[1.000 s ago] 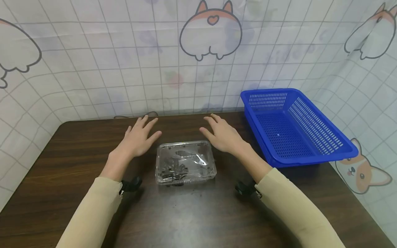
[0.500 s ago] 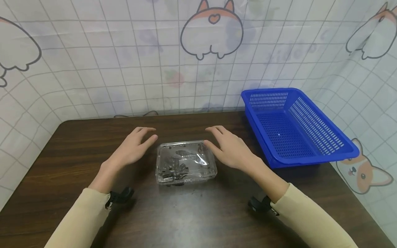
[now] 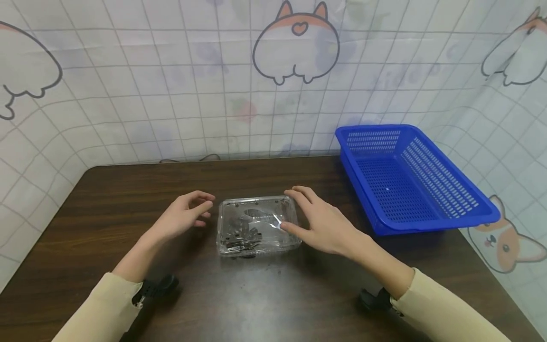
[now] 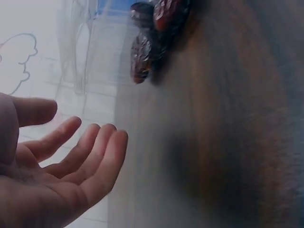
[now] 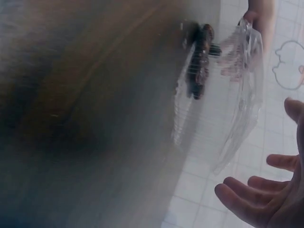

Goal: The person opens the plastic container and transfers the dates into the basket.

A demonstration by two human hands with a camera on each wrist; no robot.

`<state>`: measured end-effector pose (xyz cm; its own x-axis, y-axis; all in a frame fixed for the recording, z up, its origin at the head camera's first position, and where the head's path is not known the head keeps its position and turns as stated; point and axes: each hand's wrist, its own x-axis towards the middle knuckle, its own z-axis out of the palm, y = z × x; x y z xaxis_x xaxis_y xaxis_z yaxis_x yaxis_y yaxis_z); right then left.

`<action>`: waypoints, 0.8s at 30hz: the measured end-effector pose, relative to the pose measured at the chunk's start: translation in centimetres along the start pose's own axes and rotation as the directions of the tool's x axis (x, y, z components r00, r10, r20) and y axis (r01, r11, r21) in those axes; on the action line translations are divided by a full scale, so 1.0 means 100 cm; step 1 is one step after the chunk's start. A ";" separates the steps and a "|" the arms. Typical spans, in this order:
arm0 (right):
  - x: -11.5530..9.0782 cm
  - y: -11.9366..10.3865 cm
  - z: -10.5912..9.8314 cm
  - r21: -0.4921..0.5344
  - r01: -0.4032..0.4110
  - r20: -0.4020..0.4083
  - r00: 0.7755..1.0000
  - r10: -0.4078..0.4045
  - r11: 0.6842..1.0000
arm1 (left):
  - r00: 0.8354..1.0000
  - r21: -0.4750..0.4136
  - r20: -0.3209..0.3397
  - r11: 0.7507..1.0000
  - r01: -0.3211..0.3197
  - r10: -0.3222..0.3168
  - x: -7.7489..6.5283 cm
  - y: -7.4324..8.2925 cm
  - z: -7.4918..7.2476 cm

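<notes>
A clear plastic clamshell box [image 3: 267, 237] with a lid lies on the table; several dark, wrinkled, date-like fruits [image 4: 141, 57] are at its left end. To the left of the box, my left hand [image 3: 181, 216] has its fingers loosely bent, with a small gap to the side wall. My right hand [image 3: 322, 225] is at the right end, its thumb overlapping the lid in the head view and its fingers near the far right corner. In the right wrist view its fingers [image 5: 242, 192] are relaxed and apart from the box [image 5: 254, 90]. Neither hand holds anything.
A blue plastic basket [image 3: 427, 223] with slotted sides stands at the right back of the dark wooden table [image 3: 128, 190]. Behind the table hangs a white grid-patterned wall covering [image 3: 171, 95]. A thin cord [image 3: 209, 156] shows at the back edge.
Both hands have come down and nearer to me beside the box, their spread fingers now more bent. The right thumb has moved over the lid's right end. Box and basket stay put.
</notes>
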<state>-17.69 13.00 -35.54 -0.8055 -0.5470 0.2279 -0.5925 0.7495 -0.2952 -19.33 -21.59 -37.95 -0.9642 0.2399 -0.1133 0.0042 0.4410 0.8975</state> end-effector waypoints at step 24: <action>-0.022 -0.005 0.014 0.031 0.057 0.031 0.998 -0.058 0.998 | 0.983 -0.403 0.171 0.906 0.129 -0.064 -0.011 -0.013 0.014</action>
<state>-15.59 13.31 -37.20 -0.7700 -0.6003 0.2161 -0.6372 0.7056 -0.3101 -17.92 -21.24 -39.61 -0.9030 0.3553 -0.2416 -0.2272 0.0823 0.9704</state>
